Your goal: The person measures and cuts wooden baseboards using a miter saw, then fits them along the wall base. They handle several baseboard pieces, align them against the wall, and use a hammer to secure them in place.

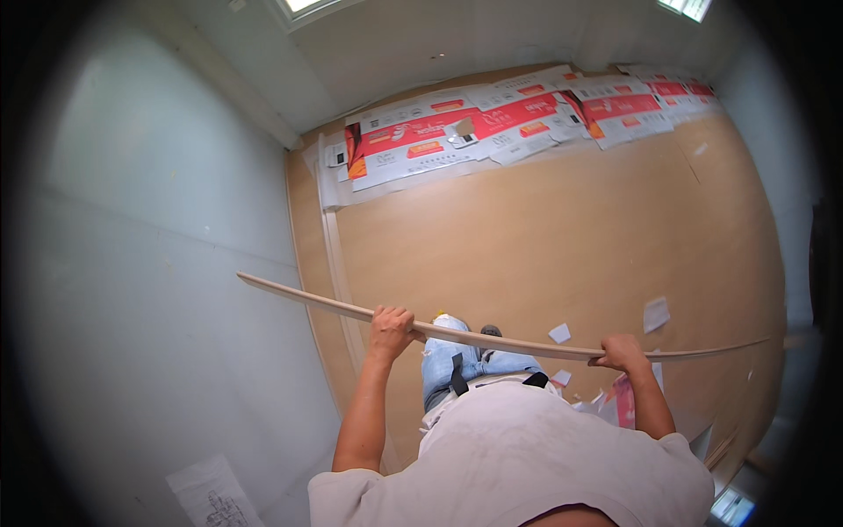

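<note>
A long, thin wood-coloured strip [514, 342] is held across the front of my body, its narrow edge facing up. My left hand [392, 330] is closed around it left of its middle. Farther right, my right hand [622, 352] grips the same strip, its fingers partly hidden beneath. The strip's left end sticks out toward the pale wall, and its right end reaches out past my right hand. Below it are my blue jeans [441, 358] and part of a dark shoe [491, 331].
Flattened red and white cardboard sheets [457, 132] lie along the far wall on the brown floor [544, 237]. A pale wall [176, 263] rises at the left. White scraps [656, 314] lie near my right hand. A narrow pale strip [336, 263] runs along the left floor edge.
</note>
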`<move>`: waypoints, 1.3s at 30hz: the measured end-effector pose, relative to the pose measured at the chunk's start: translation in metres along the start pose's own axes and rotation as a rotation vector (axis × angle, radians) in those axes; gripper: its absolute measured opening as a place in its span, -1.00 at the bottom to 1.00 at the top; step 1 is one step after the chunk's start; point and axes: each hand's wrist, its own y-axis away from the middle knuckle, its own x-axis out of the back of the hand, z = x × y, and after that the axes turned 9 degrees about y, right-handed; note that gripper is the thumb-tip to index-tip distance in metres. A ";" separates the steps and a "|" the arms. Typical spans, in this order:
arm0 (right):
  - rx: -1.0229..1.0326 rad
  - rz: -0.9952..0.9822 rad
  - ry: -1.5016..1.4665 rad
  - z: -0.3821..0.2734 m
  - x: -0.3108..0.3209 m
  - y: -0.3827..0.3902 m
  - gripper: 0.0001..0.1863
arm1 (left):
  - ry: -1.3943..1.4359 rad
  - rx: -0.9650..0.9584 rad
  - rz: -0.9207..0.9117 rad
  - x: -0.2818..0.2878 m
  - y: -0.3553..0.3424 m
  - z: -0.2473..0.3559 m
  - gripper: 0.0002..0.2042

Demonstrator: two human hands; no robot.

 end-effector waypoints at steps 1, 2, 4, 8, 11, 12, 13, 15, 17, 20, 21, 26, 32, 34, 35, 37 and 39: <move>0.002 0.004 0.009 0.006 0.018 -0.020 -0.42 | 0.001 0.005 0.045 -0.001 -0.012 -0.006 -0.59; 0.001 0.008 0.015 0.010 0.035 -0.041 -0.43 | 0.001 0.025 0.071 0.001 -0.024 -0.012 -0.61; 0.027 0.033 0.042 0.020 0.066 -0.092 -0.45 | 0.021 0.049 0.136 -0.002 -0.058 -0.025 -0.62; 0.127 0.122 0.068 0.001 0.158 -0.213 -0.54 | 0.036 0.043 0.270 0.011 -0.161 -0.066 -0.66; 0.195 0.095 0.119 -0.022 0.200 -0.326 -0.62 | 0.042 0.054 0.318 -0.009 -0.242 -0.110 -0.69; 0.195 0.052 0.140 -0.029 0.207 -0.359 -0.65 | 0.045 0.060 0.310 -0.022 -0.261 -0.128 -0.70; 0.201 0.043 0.127 -0.031 0.218 -0.389 -0.67 | 0.048 0.059 0.305 -0.025 -0.287 -0.145 -0.70; 0.220 0.004 0.086 -0.038 0.242 -0.433 -0.70 | 0.103 0.059 0.273 -0.008 -0.331 -0.172 -0.75; 0.205 0.006 0.053 -0.042 0.284 -0.478 -0.71 | 0.102 0.056 0.266 0.015 -0.374 -0.202 -0.78; 0.207 0.050 -0.011 -0.064 0.336 -0.536 -0.71 | -0.002 0.058 0.266 0.052 -0.429 -0.260 -0.82; 0.216 0.065 -0.030 -0.074 0.362 -0.554 -0.70 | 0.005 0.062 0.274 0.067 -0.449 -0.277 -0.82; 0.219 0.066 -0.077 -0.106 0.448 -0.647 -0.74 | 0.068 0.102 0.196 0.123 -0.525 -0.372 -0.81; 0.258 0.089 -0.006 -0.126 0.509 -0.773 -0.80 | -0.033 0.189 0.144 0.192 -0.576 -0.535 -0.70; 0.274 0.062 -0.022 -0.128 0.526 -0.830 -0.81 | -0.094 0.219 0.105 0.218 -0.600 -0.598 -0.69; 0.277 0.036 -0.038 -0.136 0.529 -0.852 -0.81 | -0.119 0.241 0.059 0.233 -0.610 -0.625 -0.69; 0.268 0.051 -0.054 -0.155 0.538 -0.893 -0.84 | -0.165 0.285 0.009 0.242 -0.632 -0.660 -0.69; 0.239 0.040 -0.057 -0.172 0.566 -0.942 -0.85 | -0.183 0.288 0.031 0.248 -0.666 -0.697 -0.69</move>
